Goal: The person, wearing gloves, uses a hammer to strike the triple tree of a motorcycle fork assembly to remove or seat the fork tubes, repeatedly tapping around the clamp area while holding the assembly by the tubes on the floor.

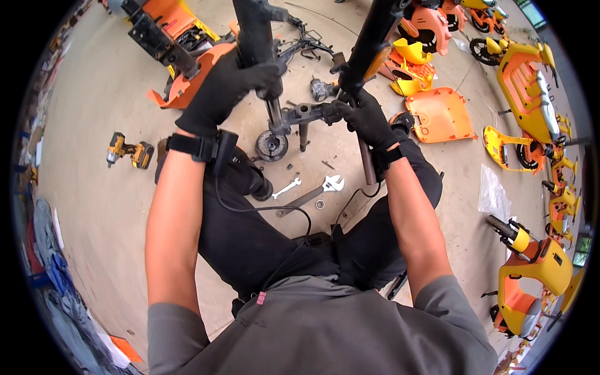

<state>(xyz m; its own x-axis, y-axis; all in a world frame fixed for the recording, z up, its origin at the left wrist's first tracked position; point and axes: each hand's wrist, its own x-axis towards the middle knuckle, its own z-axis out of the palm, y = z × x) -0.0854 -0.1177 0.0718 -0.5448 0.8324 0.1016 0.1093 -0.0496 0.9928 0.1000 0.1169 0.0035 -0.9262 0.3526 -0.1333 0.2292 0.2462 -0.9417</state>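
A scooter's front fork stands upside down or tilted between my legs, with two black legs joined by a dark fork clamp [304, 114]. My left hand [219, 90], in a black glove, is closed round the left fork leg [255, 28], just above its bare metal tube. My right hand [372, 122], gloved too, grips the lower part of the right fork leg [372, 44] beside the clamp. Below that hand a brown-grey tube [367, 164] sticks out. The right fingertips are partly hidden against the clamp. A round wheel hub part [271, 146] lies under the left leg.
An adjustable wrench [333, 183], a small spanner [287, 188] and a metal ring [320, 204] lie between my feet. A yellow cordless drill [129, 152] is at left. Orange panels [440, 115] lie at right, near yellow scooters [531, 103]. A cable hangs from my left wrist.
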